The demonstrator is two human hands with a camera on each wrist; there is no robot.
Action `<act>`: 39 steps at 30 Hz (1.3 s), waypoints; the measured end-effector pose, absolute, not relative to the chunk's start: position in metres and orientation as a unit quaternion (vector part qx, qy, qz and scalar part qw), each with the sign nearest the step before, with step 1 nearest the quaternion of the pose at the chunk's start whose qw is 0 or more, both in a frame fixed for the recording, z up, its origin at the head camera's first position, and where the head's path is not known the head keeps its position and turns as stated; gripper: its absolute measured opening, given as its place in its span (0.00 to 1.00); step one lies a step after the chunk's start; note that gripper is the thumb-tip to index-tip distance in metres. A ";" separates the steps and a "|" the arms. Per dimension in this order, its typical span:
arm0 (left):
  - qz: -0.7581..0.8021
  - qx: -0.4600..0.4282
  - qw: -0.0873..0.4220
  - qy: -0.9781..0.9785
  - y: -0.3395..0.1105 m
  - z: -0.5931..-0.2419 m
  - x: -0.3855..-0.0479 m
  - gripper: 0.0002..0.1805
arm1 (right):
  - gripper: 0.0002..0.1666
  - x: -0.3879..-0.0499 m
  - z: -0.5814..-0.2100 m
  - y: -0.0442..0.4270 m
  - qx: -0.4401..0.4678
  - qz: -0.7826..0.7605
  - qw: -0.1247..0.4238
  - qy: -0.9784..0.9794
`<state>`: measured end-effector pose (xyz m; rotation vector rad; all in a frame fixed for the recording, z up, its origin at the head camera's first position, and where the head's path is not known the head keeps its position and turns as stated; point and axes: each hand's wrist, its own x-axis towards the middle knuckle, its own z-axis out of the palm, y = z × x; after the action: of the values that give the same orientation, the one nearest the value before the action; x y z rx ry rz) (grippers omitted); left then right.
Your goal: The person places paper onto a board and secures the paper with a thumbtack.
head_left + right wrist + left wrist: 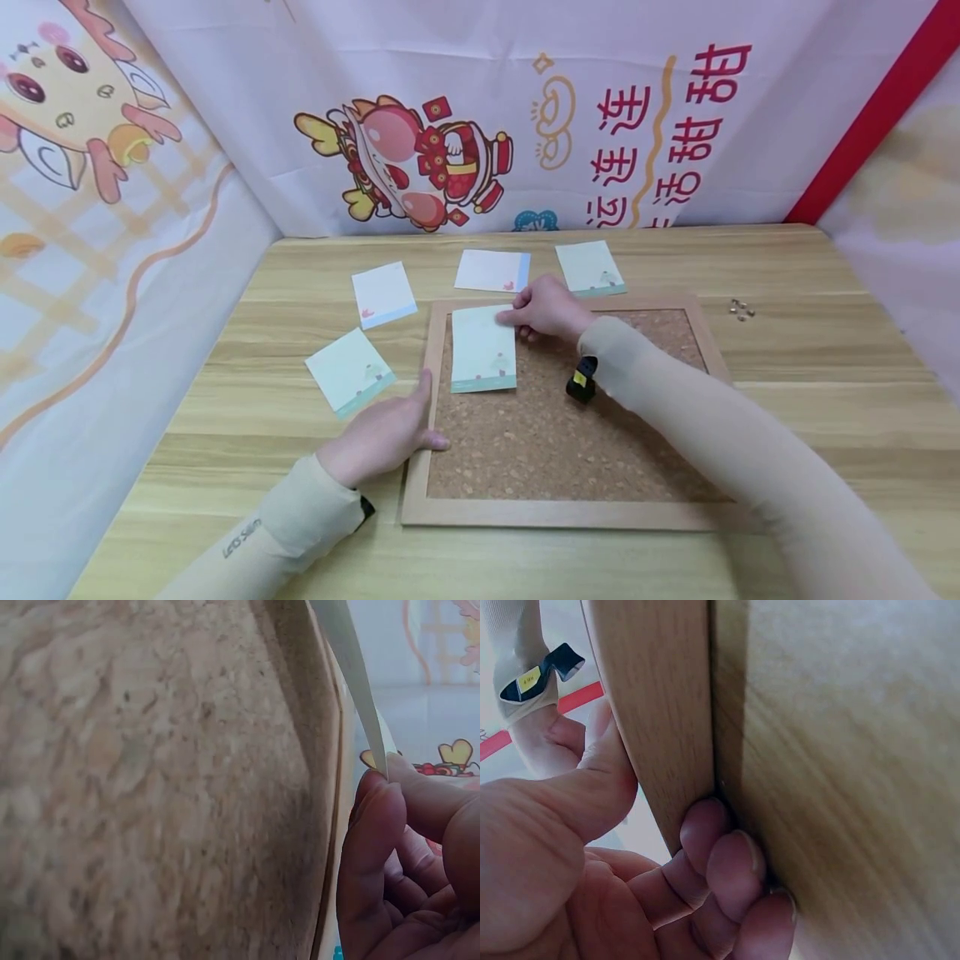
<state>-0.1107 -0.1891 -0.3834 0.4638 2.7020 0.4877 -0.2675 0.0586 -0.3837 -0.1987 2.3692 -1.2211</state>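
Note:
My right hand (551,308) pinches a pale green sheet of notepaper (480,346) at its upper right edge, between thumb and fingertips. The sheet is over the upper left of a wood-framed corkboard (555,454); in the right wrist view the paper (356,682) stands edge-on above the cork. At the board's left side, my left hand (382,437) grips the frame. Seen from the left wrist, its thumb lies over the wooden frame (660,690) and its fingertips (735,866) curl against the outer side, close to the tabletop.
Around the board lie a green sheet (350,371) and a white sheet (384,293) on the left, another white sheet (487,270) behind, and a green one (588,267) behind right. Several small metal pieces (741,310) sit on the wooden table (825,375). A printed cloth (585,50) hangs behind.

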 end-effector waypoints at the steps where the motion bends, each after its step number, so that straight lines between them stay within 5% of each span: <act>1: 0.174 0.163 0.179 0.955 -0.189 -0.383 -0.111 0.55 | 0.16 -0.268 -0.384 0.057 -0.074 -0.441 0.229 0.864; 39: 0.164 0.162 0.174 0.957 -0.188 -0.385 -0.110 0.56 | 0.17 -0.268 -0.384 0.034 -0.040 -0.307 0.204 0.929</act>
<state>-0.1103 -0.1875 -0.3846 0.4582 2.7145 0.4645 -0.2683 0.0339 -0.3837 -0.1125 2.5900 -0.8566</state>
